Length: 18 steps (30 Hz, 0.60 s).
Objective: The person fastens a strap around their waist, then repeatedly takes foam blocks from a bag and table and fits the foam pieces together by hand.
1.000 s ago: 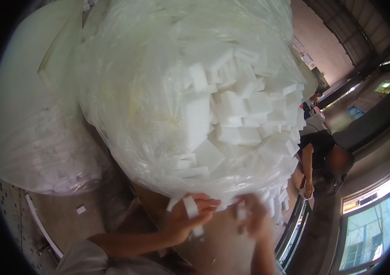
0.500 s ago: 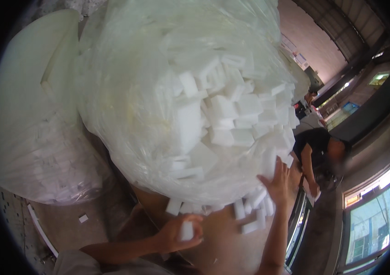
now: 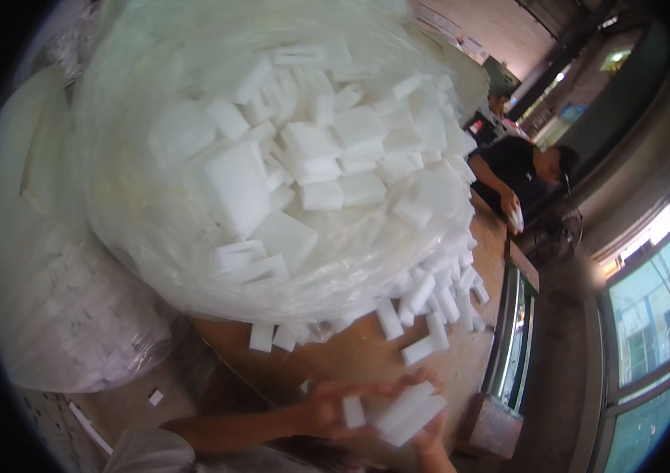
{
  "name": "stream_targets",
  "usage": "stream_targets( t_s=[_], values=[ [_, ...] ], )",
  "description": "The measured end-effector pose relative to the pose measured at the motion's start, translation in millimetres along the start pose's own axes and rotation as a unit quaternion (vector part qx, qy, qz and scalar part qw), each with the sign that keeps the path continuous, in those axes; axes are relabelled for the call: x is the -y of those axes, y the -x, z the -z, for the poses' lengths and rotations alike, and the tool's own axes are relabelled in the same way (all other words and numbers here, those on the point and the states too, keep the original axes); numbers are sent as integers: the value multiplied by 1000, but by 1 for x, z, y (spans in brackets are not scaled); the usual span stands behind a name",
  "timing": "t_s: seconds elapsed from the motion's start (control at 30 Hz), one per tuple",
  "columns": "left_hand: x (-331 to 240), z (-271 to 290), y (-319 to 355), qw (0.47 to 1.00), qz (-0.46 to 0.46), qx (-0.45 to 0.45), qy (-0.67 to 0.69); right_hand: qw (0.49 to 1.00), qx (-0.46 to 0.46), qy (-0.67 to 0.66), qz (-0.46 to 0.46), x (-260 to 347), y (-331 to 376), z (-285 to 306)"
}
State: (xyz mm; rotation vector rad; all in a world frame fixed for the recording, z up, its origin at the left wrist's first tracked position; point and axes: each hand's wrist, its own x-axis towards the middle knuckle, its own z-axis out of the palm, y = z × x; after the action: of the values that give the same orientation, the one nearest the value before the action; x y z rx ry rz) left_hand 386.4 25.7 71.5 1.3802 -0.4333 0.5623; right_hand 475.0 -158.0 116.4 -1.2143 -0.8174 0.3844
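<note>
Both hands were close together above the near part of the bench (image 3: 335, 361). The left hand (image 3: 327, 410) was curled around a small white block (image 3: 354, 411); the right hand (image 3: 428, 437) gripped a larger white piece (image 3: 411, 415) from its far side. That piece showed a line along its length, and whether it was two blocks pressed together or one with a groove could not be told. Blur hid the exact finger contact.

Principal hazard, as judged: a slip from the right hand. If the piece was in fact two, uneven pressure could have let one slide off the other. With the left hand already occupied, few fingers would have been free to catch it.

Second hazard: the loose blocks (image 3: 436, 299) lay jumbled on the bench under and beside the large plastic bag (image 3: 134, 201). A knock from a forearm could have scattered them, some toward the bench's right edge. The heaped blocks (image 3: 350, 134) at the bag's face leaned at odd angles; a tug on the plastic might have sent several tumbling. One white scrap (image 3: 156, 397) lay on the floor to the left.
</note>
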Motion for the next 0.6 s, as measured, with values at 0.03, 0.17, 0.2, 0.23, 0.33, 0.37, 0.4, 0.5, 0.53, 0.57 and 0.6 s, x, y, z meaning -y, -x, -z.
stream_targets(
  t_s=[0.03,0.17,0.2,0.23,0.33,0.37,0.4,0.5,0.53,0.57,0.6],
  values=[
    [1,-5,1,1000,9,7,4,1000,-11,-3,-3,2,5,4],
    [12,-6,-7,988,155,2,22,985,70,156,-17,18,12,36],
    [16,-3,-10,984,151,49,-86,974,96,205,-18,22,11,45],
    [15,-2,-10,981,161,72,-80,960,120,253,-22,25,12,49],
    [11,14,-9,890,212,22,-403,869,25,493,-19,28,-1,58],
    [10,23,-9,859,169,33,-482,833,29,552,-4,19,-7,62],
    [14,24,-5,856,230,25,-462,789,35,613,8,11,-7,67],
    [23,14,-5,750,168,136,-625,773,137,619,13,-15,-6,82],
    [28,11,-1,749,157,135,-629,774,163,612,-9,-14,-6,86],
    [32,11,1,751,156,141,-626,774,159,613,-14,-7,-5,100],
    [34,15,6,765,141,133,-614,755,159,637,7,3,-1,120]
  ],
)
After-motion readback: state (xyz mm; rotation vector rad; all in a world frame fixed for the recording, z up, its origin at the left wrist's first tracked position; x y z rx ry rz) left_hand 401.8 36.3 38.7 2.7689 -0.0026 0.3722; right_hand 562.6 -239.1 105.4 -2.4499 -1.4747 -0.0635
